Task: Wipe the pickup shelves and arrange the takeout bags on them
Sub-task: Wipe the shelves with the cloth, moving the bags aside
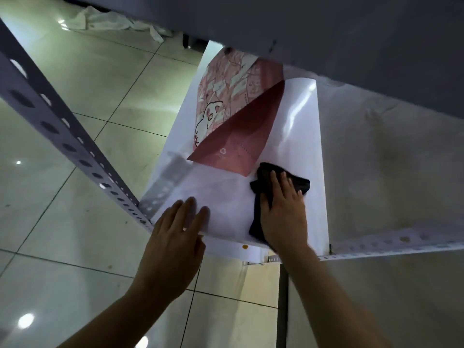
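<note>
A glossy white shelf [296, 136] lies below me, under a grey upper shelf. My right hand [282, 209] presses flat on a black cloth [298, 183] near the shelf's front right. My left hand [175, 237] rests with straight fingers on the shelf's front left edge. A pink takeout bag [233, 116] with a white cartoon cat lies flat toward the back of the shelf, its top hidden by the upper shelf. The cloth sits just in front of the bag's near corner.
A perforated grey metal upright [57, 121] runs diagonally at the left. A grey upper shelf [326, 33] overhangs the back. A perforated rail [401, 244] extends right along a white wall. Pale tiled floor with a crumpled white bag [110, 21] lies beyond.
</note>
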`<state>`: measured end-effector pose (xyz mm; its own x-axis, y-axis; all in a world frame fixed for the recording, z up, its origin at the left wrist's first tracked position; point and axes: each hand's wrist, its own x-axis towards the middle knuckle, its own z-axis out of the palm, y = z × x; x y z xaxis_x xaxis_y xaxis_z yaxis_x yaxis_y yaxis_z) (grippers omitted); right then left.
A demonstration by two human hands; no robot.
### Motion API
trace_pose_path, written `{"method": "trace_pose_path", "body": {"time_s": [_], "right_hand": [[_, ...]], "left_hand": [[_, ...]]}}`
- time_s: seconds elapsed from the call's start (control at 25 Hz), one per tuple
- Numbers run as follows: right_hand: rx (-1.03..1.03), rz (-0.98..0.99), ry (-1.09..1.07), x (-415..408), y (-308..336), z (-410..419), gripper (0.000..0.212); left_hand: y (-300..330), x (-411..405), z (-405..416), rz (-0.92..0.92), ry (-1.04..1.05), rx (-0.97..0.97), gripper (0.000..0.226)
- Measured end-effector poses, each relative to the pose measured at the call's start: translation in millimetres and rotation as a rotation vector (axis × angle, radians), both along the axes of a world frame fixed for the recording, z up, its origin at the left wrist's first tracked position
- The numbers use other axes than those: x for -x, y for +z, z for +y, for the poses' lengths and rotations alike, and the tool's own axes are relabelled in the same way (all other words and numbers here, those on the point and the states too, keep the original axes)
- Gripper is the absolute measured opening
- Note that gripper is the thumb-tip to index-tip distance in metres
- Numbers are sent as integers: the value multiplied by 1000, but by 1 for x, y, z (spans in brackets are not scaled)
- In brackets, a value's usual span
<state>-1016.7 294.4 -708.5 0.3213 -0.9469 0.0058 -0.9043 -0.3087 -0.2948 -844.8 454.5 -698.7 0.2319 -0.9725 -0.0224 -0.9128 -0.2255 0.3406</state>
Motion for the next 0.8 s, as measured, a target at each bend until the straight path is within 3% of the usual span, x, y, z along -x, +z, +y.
{"method": "trace_pose_path", "body": {"time_s": [0.08, 0.36, 0.48, 0.64, 0.8], "right_hand": [[-11, 6, -3, 5, -2, 19, 57], [-139, 22, -131, -4, 17, -72, 62], [-54, 15, -196, 2, 7, -18, 66], [-19, 0, -243, 8, 5, 37, 57], [30, -25, -107, -32, 0, 77, 53]], "left_hand": [[-4, 0, 5, 9, -17, 6, 72], [-19, -13, 13, -35, -127, -7, 83], [-17, -15, 13, 4, -145, -16, 83], [-8, -13, 23, 81, -133, -4, 77], [-9, -9, 40, 130, -122, 15, 79]]}}
